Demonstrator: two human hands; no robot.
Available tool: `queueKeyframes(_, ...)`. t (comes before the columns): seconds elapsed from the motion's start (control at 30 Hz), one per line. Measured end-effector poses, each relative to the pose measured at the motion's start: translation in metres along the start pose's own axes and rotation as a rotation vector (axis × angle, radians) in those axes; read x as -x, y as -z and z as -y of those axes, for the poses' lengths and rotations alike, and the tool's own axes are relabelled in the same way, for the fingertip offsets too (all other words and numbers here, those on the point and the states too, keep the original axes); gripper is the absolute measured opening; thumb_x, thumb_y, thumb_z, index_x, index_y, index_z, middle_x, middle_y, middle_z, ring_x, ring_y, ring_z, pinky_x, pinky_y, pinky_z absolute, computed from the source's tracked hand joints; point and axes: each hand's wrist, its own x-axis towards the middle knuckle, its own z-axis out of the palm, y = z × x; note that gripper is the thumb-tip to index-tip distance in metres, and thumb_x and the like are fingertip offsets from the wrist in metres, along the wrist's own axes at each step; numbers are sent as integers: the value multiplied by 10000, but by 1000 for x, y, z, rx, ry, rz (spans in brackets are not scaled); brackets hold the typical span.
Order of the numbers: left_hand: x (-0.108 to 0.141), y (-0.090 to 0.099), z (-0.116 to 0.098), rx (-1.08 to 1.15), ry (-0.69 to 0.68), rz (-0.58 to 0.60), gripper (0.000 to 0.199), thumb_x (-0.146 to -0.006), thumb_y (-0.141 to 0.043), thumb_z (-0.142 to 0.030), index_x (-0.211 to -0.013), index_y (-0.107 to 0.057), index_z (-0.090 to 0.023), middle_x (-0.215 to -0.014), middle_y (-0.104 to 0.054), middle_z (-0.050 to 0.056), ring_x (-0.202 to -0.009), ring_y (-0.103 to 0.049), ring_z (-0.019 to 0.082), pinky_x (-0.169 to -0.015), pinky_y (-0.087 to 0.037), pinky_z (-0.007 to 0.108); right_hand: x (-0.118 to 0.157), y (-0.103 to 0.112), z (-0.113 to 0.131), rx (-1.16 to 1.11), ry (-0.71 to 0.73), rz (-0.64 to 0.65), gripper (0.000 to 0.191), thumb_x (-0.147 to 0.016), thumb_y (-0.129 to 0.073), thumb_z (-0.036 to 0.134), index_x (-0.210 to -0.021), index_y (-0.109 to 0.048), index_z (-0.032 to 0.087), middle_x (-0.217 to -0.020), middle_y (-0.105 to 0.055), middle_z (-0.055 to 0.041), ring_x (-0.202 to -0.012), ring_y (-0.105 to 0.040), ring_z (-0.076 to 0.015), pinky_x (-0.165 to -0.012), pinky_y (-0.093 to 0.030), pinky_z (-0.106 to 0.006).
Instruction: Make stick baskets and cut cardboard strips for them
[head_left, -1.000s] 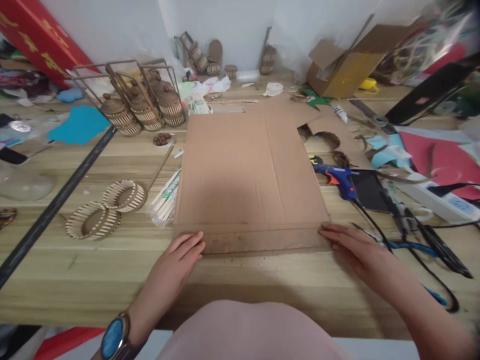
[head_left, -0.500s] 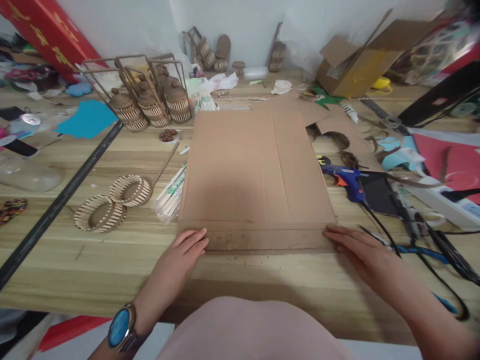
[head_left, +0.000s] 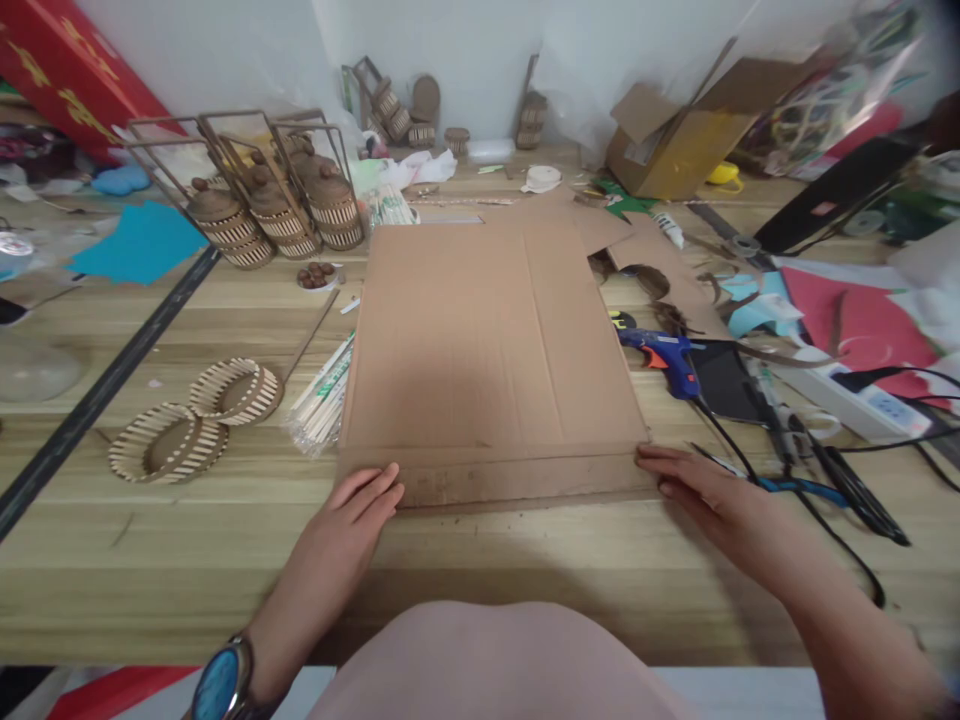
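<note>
A large brown cardboard sheet [head_left: 480, 340] lies flat in front of me, with a creased strip along its near edge. My left hand [head_left: 360, 520] is closed on the near left corner, fingers together on top and the thumb out of sight. At the near right corner, my right hand [head_left: 705, 500] grips the sheet's edge with its fingertips. A blue glue gun [head_left: 671, 362] rests just right of the sheet. On the other side lies a plastic-wrapped bundle of thin sticks [head_left: 322, 395], close to the sheet's left edge.
Two round slatted rings [head_left: 169, 445] lie at left. Lidded slatted containers in frames [head_left: 277, 215] stand behind them, near a small dish of brown beads [head_left: 316, 275]. Cables, blue-handled pliers [head_left: 806, 490] and a power strip [head_left: 862, 400] crowd the right. An open carton [head_left: 675, 150] stands at the back.
The view has shifted slightly, so most things appear a little further left. Both hands stay at the cardboard sheet's near corners.
</note>
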Motion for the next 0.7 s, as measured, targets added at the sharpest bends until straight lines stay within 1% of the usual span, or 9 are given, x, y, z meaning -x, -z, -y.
queueKeyframes(0.13, 1, -1, 1, -3, -4, 18, 390, -981, -359, -104, -1171, -696, -157, -1287, -676, 93, -1136, -605, 211, -925, -564, 340, 0, -1, -1, 23, 4, -3, 323, -932, -441, 287, -1106, -700, 207, -1196, -720, -124, -1116, -684, -254, -958, -570, -389)
queueKeyframes(0.3, 0, -1, 1, -3, -28, 8, 391, -984, -354, -105, -1169, -696, -142, -1279, -680, 102, -1126, -607, 213, -911, -568, 335, 1, -2, -3, 42, 37, -24, 327, -937, -431, 298, -1106, -696, 209, -1194, -718, -118, -1102, -689, -251, -932, -580, -421)
queueKeyframes(0.5, 0, -1, 2, 35, -2, 31, 404, -983, -348, -110, -1190, -692, -158, -1303, -667, 102, -1145, -600, 219, -923, -567, 354, 3, -3, -5, 19, 21, -27, 320, -936, -433, 287, -1109, -694, 225, -1194, -715, -113, -1093, -691, -255, -936, -575, -442)
queueKeyframes(0.7, 0, -3, 3, 27, -27, 15, 393, -990, -352, -129, -1198, -684, -145, -1295, -670, 114, -1134, -607, 227, -914, -571, 362, 4, -5, -6, 6, 25, -48, 318, -940, -428, 289, -1109, -690, 224, -1198, -708, -116, -1101, -686, -257, -938, -574, -446)
